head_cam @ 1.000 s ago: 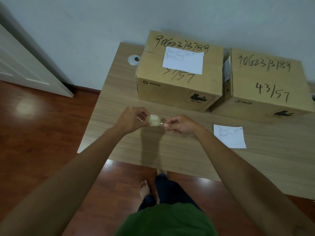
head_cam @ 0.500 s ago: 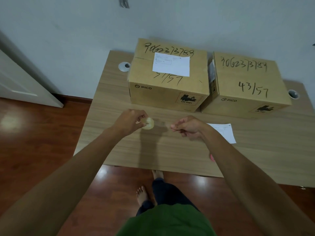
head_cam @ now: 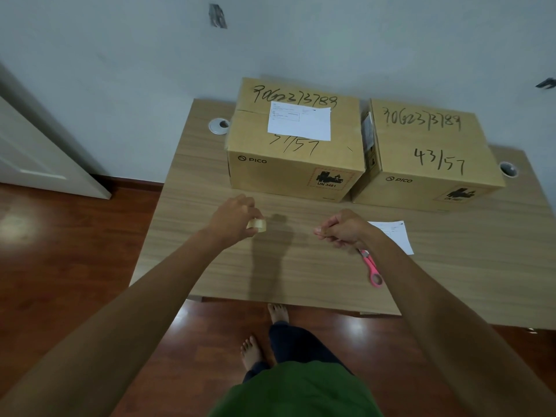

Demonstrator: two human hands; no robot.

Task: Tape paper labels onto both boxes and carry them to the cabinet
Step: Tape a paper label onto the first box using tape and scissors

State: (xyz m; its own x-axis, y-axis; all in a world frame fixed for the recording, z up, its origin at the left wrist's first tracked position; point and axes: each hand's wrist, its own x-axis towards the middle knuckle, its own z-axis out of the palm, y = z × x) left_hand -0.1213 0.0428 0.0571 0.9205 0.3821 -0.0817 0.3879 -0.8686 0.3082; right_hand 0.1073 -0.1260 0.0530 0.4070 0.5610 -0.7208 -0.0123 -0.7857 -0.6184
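Note:
Two brown cardboard boxes stand side by side at the back of the wooden table (head_cam: 210,272). The left box (head_cam: 288,170) has a white paper label (head_cam: 299,121) lying on its top. The right box (head_cam: 433,158) carries no label. A second paper label (head_cam: 397,236) lies flat on the table, partly hidden by my right wrist. My left hand (head_cam: 233,219) grips a small roll of clear tape (head_cam: 257,225) above the table. My right hand (head_cam: 341,228) pinches the pulled-out tape end, about a hand's width to the right of the roll.
Pink-handled scissors (head_cam: 373,270) lie on the table under my right forearm. Two round cable holes (head_cam: 219,126) sit in the tabletop's back corners. A white door (head_cam: 36,155) stands at the left over the red-brown wooden floor. My feet are below the table's front edge.
My hands have drawn apart, stretching tape out from the roll. The view has tilted up, so the boxes sit lower in the frame and the scissors have come into sight.

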